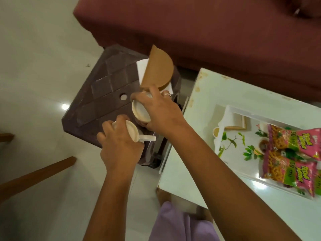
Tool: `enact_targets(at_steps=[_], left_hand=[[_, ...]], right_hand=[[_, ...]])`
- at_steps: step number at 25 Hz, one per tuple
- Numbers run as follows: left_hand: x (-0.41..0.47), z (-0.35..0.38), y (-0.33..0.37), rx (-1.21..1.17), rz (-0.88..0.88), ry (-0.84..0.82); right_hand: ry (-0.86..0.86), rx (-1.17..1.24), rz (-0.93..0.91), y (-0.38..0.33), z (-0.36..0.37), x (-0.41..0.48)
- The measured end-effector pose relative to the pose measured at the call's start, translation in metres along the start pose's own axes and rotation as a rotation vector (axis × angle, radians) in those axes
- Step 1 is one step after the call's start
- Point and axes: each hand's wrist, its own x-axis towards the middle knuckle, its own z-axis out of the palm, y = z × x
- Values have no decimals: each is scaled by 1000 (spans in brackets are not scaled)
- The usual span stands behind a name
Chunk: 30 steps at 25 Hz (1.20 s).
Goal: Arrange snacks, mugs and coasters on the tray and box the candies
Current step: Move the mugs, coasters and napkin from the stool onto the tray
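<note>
Over a brown plastic stool (104, 94), each of my hands holds a cream mug tipped on its side. My left hand (118, 146) grips one mug (132, 132), whose white handle pokes out to the right. My right hand (161, 115) grips the other mug (139, 112), its round end facing left. Behind my right hand a brown half-round lid or board (159, 66) stands upright over a white box (142, 68); whether my fingers touch it I cannot tell. To the right, the leaf-printed white tray (225, 117) carries two pink snack packets (291, 141) and square coasters (236, 122).
The tray lies on a white low table (199, 101) to the right of the stool. A maroon sofa (208, 32) runs along the back. Wooden furniture legs (34, 176) cross the pale tiled floor at the left. My lilac clothing (173, 223) shows at the bottom.
</note>
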Motion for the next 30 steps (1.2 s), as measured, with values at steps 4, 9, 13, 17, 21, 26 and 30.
enact_targets(at_steps=[4, 9, 13, 17, 21, 26, 30], left_hand=[[-41, 15, 39, -47, 171, -99], [-80, 61, 105, -64, 315, -277], [-104, 104, 162, -55, 420, -401], [-121, 146, 199, -23, 432, -461], [-129, 178, 215, 13, 412, -454], [-133, 199, 228, 48, 411, -428], [-138, 210, 243, 76, 396, -444]], right_hand=[[77, 77, 207, 58, -24, -78], [78, 79, 464, 159, -50, -149], [-10, 33, 535, 246, -60, -173], [-63, 16, 517, 303, -58, -170], [-129, 16, 439, 330, -49, -165], [-151, 6, 387, 345, -45, -164], [-194, -23, 339, 354, -48, -164]])
